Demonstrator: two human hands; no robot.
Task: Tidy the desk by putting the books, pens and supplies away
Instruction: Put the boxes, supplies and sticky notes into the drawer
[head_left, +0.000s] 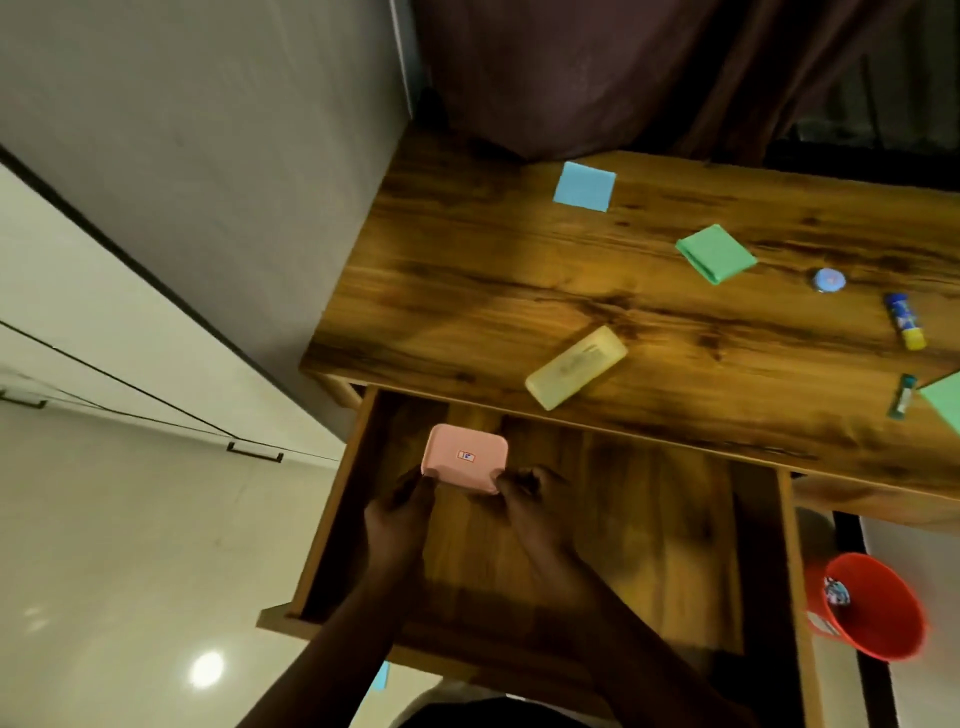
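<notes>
A small pink box (464, 455) with a tiny label sits at the back left of the open wooden drawer (675, 545). My left hand (400, 512) holds its near left corner and my right hand (535, 501) holds its near right corner, fingers curled on the edge. On the wooden desk (493, 291) lie a yellowish case (575, 366), a blue sticky pad (585, 186), a green sticky pad (716, 253), a small round blue item (828, 280), a glue stick (905, 320) and a small dark marker-like item (903, 396).
Another green pad (945, 397) shows at the right edge. A red bucket (872, 605) stands on the floor right of the drawer. A grey wall and white cabinets (130, 374) lie to the left, a dark curtain (623, 73) behind the desk.
</notes>
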